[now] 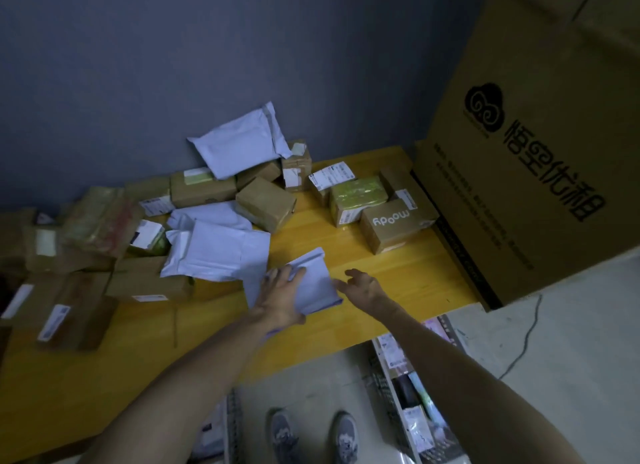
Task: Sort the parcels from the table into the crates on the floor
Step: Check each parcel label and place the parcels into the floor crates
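A white poly mailer [317, 278] lies near the front edge of the yellow table [398, 290]. My left hand [280, 299] rests flat on top of it with the fingers spread. My right hand [363, 285] is at the mailer's right edge, fingers loosely curled, fingertips touching or nearly touching it. More white mailers [218, 252] and several brown boxes [266, 203] are piled behind and to the left. On the floor, a crate [384, 387] with parcels inside stands under my right forearm, and the rim of another crate [232, 425] shows under my left forearm.
A large printed cardboard carton [540, 144] leans at the table's right end. A "moody" box [394, 224] and a green-taped box [358, 195] sit at the back right. A grey wall is behind. My shoes [313, 436] stand on the pale floor between the crates.
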